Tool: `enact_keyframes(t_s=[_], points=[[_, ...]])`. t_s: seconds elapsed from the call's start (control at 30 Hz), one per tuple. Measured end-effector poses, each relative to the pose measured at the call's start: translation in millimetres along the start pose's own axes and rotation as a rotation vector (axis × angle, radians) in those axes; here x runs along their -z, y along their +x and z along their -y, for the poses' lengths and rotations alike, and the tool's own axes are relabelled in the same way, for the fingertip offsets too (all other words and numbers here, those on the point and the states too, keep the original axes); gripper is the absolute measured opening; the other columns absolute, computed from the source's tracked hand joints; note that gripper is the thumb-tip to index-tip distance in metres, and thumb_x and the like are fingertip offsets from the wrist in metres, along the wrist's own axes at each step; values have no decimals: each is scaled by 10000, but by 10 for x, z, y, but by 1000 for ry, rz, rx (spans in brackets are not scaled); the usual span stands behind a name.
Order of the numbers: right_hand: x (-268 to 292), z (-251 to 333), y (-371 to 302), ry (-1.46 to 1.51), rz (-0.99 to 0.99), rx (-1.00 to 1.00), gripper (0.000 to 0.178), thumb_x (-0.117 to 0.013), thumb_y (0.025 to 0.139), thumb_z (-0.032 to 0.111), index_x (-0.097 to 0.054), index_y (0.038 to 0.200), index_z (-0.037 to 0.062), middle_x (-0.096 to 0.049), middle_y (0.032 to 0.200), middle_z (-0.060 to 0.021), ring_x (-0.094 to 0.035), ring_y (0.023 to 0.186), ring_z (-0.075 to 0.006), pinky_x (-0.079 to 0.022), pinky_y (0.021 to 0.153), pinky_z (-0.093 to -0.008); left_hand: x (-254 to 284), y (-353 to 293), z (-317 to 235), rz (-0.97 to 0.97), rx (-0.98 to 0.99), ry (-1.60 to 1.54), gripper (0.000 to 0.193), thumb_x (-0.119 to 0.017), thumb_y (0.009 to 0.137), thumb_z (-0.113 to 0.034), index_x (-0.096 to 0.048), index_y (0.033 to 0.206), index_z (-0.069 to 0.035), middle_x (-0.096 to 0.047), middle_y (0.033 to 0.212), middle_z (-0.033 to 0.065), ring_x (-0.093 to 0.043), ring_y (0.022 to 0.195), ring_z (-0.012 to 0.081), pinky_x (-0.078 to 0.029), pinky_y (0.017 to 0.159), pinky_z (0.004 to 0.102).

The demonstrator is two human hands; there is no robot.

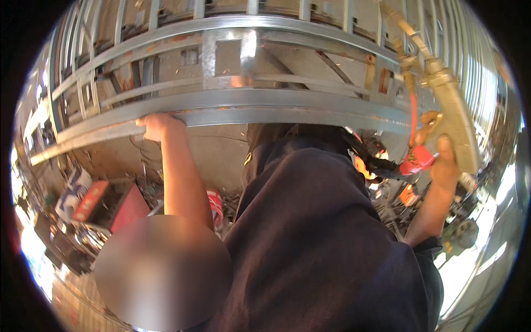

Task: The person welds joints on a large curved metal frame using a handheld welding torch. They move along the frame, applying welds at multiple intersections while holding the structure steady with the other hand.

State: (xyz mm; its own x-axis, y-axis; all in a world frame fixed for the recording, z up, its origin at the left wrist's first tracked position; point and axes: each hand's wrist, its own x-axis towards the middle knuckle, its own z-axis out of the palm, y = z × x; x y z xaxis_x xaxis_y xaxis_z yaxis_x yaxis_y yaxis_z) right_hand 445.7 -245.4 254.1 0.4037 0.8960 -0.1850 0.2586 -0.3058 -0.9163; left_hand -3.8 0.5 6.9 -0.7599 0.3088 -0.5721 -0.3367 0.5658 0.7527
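My left hand (159,125) is closed on the near edge of a silvery metal frame, gripping its long front rail (238,108). At the right, beyond the end of that rail, my right hand (442,163) is wrapped round a brass-coloured hand tool (456,119). The tool has a long flat body, two thin arms pointing away over the frame and a red part (418,160) by my fingers. A thin red strip runs up from the red part. I cannot tell the tool's exact kind.
Rows of upright bars (204,8) fill the far side of the frame. A red-sided box (130,205) and a red-and-white bucket (214,207) stand on the floor at left, among metal scrap. Cluttered parts and an orange item (409,195) lie at right. A blurred oval hides the lower left.
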Motion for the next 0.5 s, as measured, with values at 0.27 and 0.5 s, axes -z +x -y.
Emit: enact_keyframes(t_s=[0.27, 0.5], points=[[661, 337, -1561, 681, -260, 183, 634, -597, 1020, 450, -493, 1443, -10, -616, 1251, -186, -657, 1011, -287, -540, 898, -486, 223, -227, -9, 234, -98, 64, 615, -450, 1098, -521, -508, 1462, -29, -640, 1363, 169, -714, 1088, 368, -613, 760, 573], [589, 796, -2652, 807, -239, 409, 629, -609, 1012, 485, -523, 1429, 22, -634, 1221, -164, -656, 970, -267, -547, 862, -456, 927, 512, 375, 580, -280, 365, 463, -550, 1100, -404, -575, 1354, -18, -668, 1207, 130, -689, 912, 237, -544, 749, 404]])
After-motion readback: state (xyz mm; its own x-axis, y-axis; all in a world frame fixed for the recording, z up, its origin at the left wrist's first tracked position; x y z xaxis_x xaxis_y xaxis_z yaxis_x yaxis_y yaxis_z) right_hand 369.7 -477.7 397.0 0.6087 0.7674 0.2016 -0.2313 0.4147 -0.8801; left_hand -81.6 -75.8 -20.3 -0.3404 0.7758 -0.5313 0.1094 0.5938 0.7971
